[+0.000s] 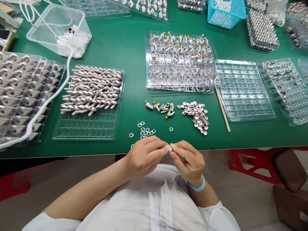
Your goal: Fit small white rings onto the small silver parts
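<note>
- head view: the left hand (147, 157) and right hand (189, 160) meet just over the near edge of the green table (134, 64), with one small pale piece (170, 149) between their fingertips.
- fingers: on each hand, thumb and index finger are drawn to a narrow pinch on that piece; the other fingers curl loosely.
- progress on it: judging by the two-handed grip, this piece is partway through being worked; the fingertips cover too much to tell whether anything is fitted to it.
- seemingly left to do: white rings (145, 132) lie loose by the near edge, in front of the left hand; metallic caps (197, 117) lie heaped farther right; a few curved pieces with yellow tabs (170, 113) lie between, farther back from that edge.
- done or waiting, i cannot tell: the plastic tray (178, 87) beyond them holds rows of similar tabbed pieces, its right side meeting a transparent compartment tray (247, 99).
- overall, plenty of loose stock suggests the batch is well short of finished.
</note>
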Tool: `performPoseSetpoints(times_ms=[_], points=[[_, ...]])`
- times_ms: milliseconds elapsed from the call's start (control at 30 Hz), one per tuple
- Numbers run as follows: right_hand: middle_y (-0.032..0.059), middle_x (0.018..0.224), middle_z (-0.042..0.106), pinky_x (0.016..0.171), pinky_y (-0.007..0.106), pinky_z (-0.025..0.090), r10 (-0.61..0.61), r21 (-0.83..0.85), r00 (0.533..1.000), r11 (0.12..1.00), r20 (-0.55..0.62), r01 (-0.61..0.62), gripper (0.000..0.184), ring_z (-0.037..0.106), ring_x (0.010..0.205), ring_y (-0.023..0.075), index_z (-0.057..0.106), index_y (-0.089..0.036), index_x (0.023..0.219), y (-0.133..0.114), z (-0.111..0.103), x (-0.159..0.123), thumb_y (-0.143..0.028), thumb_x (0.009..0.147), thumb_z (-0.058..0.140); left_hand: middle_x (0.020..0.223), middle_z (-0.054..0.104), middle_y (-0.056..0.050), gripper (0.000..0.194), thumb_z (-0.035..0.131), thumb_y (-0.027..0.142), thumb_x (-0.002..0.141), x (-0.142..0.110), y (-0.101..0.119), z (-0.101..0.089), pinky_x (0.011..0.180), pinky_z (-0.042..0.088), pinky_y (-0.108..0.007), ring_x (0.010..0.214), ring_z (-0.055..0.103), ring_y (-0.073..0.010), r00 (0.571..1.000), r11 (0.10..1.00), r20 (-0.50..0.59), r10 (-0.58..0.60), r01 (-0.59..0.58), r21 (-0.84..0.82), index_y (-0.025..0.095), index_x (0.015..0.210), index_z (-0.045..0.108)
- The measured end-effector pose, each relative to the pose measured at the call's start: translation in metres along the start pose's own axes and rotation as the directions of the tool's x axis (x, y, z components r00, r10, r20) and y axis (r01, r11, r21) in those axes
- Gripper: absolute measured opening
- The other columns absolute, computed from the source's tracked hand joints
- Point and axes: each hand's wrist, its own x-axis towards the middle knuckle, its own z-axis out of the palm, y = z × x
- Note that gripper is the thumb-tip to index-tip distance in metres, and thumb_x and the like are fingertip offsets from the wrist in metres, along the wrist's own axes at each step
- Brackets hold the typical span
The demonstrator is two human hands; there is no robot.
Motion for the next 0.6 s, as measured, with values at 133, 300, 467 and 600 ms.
performPoseSetpoints(times_ms=[133, 300, 467, 600], points=[[0.0069, 0.094, 0.072, 0.065, 0.032, 0.061, -0.026, 0.004, 1.0, 1.0, 0.004, 0.026, 0.046, 0.069, 0.079, 0.0177, 0.066, -0.025, 0.119, 0.0031, 0.0002, -0.0021, -0.001, 0.08, 0.065, 0.085, 0.071, -0.013, 0.018, 0.054, 0.003, 0.086, 0.0006, 0.0002, 0.0005, 0.06, 0.054, -0.029, 0.07, 0.063, -0.0159, 1.0, 0.999, 0.005, -0.031, 0.031, -0.027, 0.012, 0.1, 0.061], [0.0067, 0.094, 0.072, 0.063, 0.032, 0.061, -0.038, -0.018, 0.999, 0.999, 0.006, 0.038, 0.045, 0.068, 0.076, 0.0168, 0.066, -0.025, 0.119, 0.0047, 0.0012, -0.0025, -0.001, 0.08, 0.065, 0.084, 0.072, -0.013, 0.017, 0.054, 0.004, 0.086, 0.0, 0.0001, 0.0021, 0.059, 0.053, -0.029, 0.068, 0.063, -0.0155, 0.999, 0.999, -0.008, -0.039, 0.039, -0.028, 0.012, 0.099, 0.061], [0.0089, 0.096, 0.071, 0.066, 0.032, 0.061, -0.063, -0.042, 0.998, 0.997, 0.012, 0.063, 0.049, 0.068, 0.079, 0.0175, 0.065, -0.02, 0.121, 0.0049, 0.0034, -0.0027, 0.003, 0.078, 0.065, 0.084, 0.073, -0.013, 0.017, 0.055, 0.004, 0.086, -0.0005, -0.0017, 0.0027, 0.059, 0.054, -0.029, 0.068, 0.065, -0.016, 0.999, 0.999, -0.021, -0.037, 0.037, -0.021, 0.012, 0.099, 0.062], [0.0091, 0.094, 0.071, 0.066, 0.033, 0.061, -0.063, -0.108, 0.998, 0.992, 0.026, 0.065, 0.047, 0.067, 0.08, 0.0178, 0.063, -0.021, 0.124, 0.0038, 0.0057, -0.0017, 0.0, 0.082, 0.063, 0.084, 0.074, -0.012, 0.018, 0.057, 0.002, 0.085, 0.0006, -0.0017, 0.0043, 0.061, 0.055, -0.029, 0.07, 0.067, -0.0163, 0.997, 0.998, -0.06, -0.056, 0.056, -0.017, 0.011, 0.099, 0.062]])
